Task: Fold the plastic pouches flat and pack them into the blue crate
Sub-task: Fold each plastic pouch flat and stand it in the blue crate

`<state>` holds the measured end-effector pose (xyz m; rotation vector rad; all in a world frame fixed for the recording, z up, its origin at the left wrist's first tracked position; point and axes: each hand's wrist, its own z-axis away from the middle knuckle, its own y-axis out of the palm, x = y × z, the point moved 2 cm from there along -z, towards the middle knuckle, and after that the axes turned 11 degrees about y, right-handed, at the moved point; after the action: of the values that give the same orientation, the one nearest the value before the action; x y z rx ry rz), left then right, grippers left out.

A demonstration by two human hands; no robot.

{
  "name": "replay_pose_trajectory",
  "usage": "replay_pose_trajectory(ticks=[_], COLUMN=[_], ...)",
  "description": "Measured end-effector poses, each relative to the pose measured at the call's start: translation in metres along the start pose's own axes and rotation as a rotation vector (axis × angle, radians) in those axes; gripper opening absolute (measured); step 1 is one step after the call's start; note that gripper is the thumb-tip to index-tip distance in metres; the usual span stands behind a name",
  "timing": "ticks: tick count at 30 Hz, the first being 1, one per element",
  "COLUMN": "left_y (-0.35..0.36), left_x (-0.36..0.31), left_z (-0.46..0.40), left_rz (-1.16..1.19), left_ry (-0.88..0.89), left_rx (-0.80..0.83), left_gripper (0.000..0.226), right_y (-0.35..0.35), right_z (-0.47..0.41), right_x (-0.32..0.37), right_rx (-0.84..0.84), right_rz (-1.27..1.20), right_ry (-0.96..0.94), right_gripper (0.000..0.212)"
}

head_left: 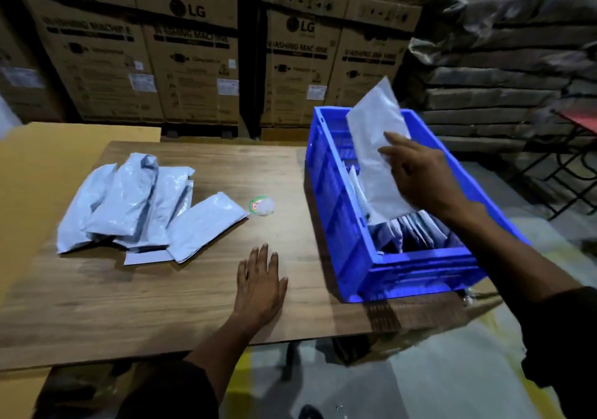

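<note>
The right hand [420, 179] holds a flat pouch [378, 147] upright over the blue crate [420, 273], seemingly to file it beside those packed, while the left hand [258, 284] rests on the bench [161, 289], fingers [258, 254] straight, near the unfolded pile [139, 205].

Bare worktop [181, 296] runs along the near edge, with the left hand [260, 284] resting flat in that strip. Far left is taken by the loose pile of pouches [142, 207], and a small round lid [262, 205] sits between the pile and the blue crate [420, 273]. The crate's near end is packed with upright pouches, and the right hand [416, 176] with its held pouch [378, 150] blocks the middle. Cardboard boxes [193, 63] wall off the back.
</note>
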<state>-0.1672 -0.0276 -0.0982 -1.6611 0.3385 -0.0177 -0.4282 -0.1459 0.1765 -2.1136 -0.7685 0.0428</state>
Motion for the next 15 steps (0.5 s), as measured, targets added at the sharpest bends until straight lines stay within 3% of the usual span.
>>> replay_pose_trajectory(ticks=[5, 10, 15], left_y=[0.002, 0.009, 0.013], left_x=[-0.012, -0.024, -0.033], left_z=[-0.019, -0.04, -0.049], left_rz=[0.0, 0.001, -0.022], left_ry=[-0.011, -0.022, -0.045], left_rx=[0.011, 0.011, 0.007], left_gripper=[0.063, 0.065, 0.064], right_y=[-0.024, -0.015, 0.001], right_z=[-0.013, 0.008, 0.02], right_x=[-0.063, -0.117, -0.158], right_rx=[-0.027, 0.209, 0.359], right_rz=[0.156, 0.362, 0.558], right_ry=[0.004, 0.026, 0.097], right_gripper=[0.031, 0.04, 0.029])
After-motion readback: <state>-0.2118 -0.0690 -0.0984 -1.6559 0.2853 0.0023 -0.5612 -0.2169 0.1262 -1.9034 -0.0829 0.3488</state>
